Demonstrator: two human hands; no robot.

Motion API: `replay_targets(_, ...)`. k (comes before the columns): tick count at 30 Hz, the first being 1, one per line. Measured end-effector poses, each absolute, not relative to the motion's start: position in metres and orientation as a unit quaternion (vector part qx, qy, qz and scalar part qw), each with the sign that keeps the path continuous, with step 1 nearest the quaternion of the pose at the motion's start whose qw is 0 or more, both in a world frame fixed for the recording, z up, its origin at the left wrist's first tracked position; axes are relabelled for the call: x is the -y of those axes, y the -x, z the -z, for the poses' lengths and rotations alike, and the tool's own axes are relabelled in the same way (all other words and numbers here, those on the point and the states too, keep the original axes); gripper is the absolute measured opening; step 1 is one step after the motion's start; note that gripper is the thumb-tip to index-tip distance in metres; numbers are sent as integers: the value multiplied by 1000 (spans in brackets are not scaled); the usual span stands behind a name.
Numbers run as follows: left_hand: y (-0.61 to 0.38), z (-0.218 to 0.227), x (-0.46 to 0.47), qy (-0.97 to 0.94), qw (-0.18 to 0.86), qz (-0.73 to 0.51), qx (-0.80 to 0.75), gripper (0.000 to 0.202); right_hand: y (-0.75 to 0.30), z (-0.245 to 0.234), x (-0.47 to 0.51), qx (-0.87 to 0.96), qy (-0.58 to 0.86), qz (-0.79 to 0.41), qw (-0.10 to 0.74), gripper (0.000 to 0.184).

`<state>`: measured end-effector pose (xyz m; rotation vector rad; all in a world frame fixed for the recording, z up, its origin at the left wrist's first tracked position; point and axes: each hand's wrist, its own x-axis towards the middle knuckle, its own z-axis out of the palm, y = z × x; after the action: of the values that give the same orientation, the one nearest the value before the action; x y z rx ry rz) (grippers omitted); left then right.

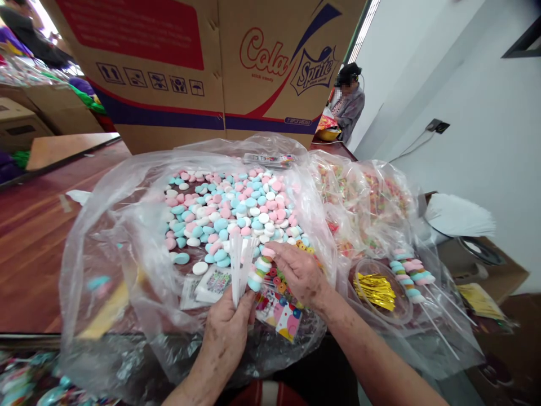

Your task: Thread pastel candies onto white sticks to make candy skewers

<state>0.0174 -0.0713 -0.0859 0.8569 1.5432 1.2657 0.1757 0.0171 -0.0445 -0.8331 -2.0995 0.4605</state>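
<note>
My left hand (pixel 226 327) is closed round a bundle of flat white sticks (pixel 237 268) that point up and away from me. Beside the bundle, by its fingertips, stands a candy skewer (pixel 257 275) stacked with blue, white, pink and green pieces. My right hand (pixel 301 276) pinches the pink candy (pixel 268 252) at the skewer's top end. Beyond both hands spreads a heap of pink, blue and white candies (pixel 236 211) on clear plastic. Small gummy rings (pixel 280 280) lie partly hidden beneath my right hand. Printed packets (pixel 214 283) rest behind my left hand.
A tall cardboard box (pixel 262 84) stands across the back. At right are bags of colourful candy (pixel 363 186), a round tub (pixel 408 313) of gold twist ties (pixel 376 290) and several candy skewers (pixel 408 270). Another person (pixel 353 104) works farther back. Plastic sheeting (pixel 127 225) covers the table (pixel 34 248).
</note>
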Motion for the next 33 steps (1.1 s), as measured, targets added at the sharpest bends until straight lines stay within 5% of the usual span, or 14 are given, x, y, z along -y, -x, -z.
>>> replay_targets(7,-15,88,73,-384,466,-503,-618,35,-176,45,-13,883,287,-129,347,43)
replay_targets(16,-12,70,73,-387,546,-475,-572,43,-188,26,-1,641,367,-502,450,44)
replay_targets(26,-14,47,73,-455,498,-420,-607,45,-182,16,4,441,302,-675,508,33)
replay_targets(33,-30,39,72,-402,516,-486,-579,41,-176,17,7,474,316,-646,508,34)
